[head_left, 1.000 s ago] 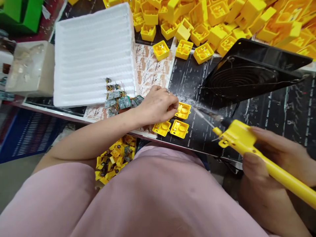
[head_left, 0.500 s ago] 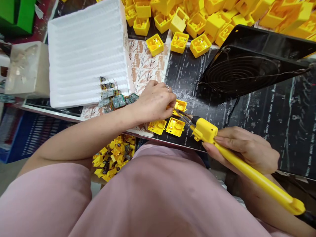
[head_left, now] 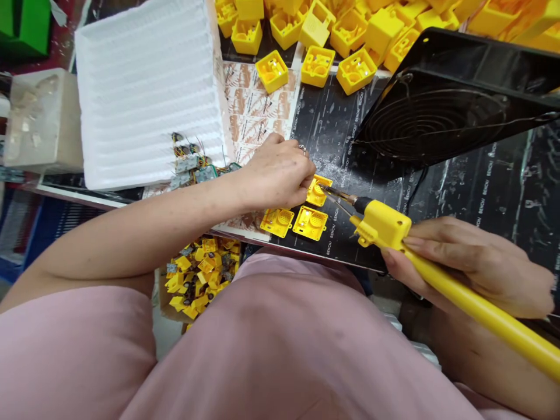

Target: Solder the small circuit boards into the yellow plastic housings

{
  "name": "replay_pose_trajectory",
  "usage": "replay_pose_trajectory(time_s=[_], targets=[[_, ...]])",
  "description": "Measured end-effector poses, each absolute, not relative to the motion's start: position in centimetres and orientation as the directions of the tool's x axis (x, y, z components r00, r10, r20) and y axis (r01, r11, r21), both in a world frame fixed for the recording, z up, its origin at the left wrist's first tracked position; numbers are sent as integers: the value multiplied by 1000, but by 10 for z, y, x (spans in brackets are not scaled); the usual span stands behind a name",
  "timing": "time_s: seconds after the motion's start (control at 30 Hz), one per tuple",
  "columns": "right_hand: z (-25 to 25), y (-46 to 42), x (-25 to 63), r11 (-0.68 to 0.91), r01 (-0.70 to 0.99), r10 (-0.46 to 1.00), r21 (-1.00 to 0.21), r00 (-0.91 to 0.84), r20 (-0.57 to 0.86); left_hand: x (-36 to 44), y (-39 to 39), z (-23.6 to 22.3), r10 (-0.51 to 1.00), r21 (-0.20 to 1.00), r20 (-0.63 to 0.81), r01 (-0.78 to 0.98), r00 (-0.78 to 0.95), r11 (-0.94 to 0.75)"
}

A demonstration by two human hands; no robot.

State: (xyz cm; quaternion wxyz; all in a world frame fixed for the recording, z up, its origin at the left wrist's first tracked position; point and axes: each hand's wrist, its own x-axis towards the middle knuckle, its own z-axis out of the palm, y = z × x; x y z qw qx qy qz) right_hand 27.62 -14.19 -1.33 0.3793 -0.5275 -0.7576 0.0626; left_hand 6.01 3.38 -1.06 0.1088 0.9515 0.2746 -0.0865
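My right hand [head_left: 472,262] is wrapped round a yellow soldering iron [head_left: 387,224] with a thin wire guide beside its metal tip. The tip points left, at a small open yellow plastic cover [head_left: 318,191]. At that cover's left side my left hand [head_left: 282,172] is closed, knuckles up and a ring on one finger; what its fingertips pinch is hidden. Two more yellow covers, one on the left [head_left: 277,221] and one on the right [head_left: 310,223], lie just below on the black bench surface. Each has a round perforated area.
A white foam tray [head_left: 146,93] stands at the left, with wired circuit boards [head_left: 190,163] at its lower right corner. Many yellow housings [head_left: 317,65] are heaped at the back. A black fan [head_left: 420,125] occupies the right. Below the bench edge sits a box of yellow parts [head_left: 203,271].
The soldering iron and my right hand have shifted right and slightly down in view, uncovering more of the upper cover. My left hand stays in nearly the same place.
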Motion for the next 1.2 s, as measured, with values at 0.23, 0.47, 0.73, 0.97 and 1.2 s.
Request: replay_pose_trajectory(time_s=[0.23, 0.47, 0.73, 0.97, 1.2], targets=[[-14, -139, 268, 411, 724, 879, -555, -154, 451, 55, 37, -4, 491, 198, -267, 546, 829, -814], [-11, -133, 263, 465, 700, 861, -541, -215, 462, 51, 36, -5, 475, 183, -259, 526, 841, -830], [-4, -129, 261, 460, 720, 866, -520, -233, 443, 52, 33, -10, 475, 151, -214, 509, 854, -848], [-12, -140, 268, 391, 728, 889, -563, -141, 435, 51, 35, -10, 474, 191, -195, 507, 859, -840], [-20, -138, 269, 350, 695, 892, -628, -42, 451, 55, 31, -12, 483, 189, -236, 528, 843, -828]])
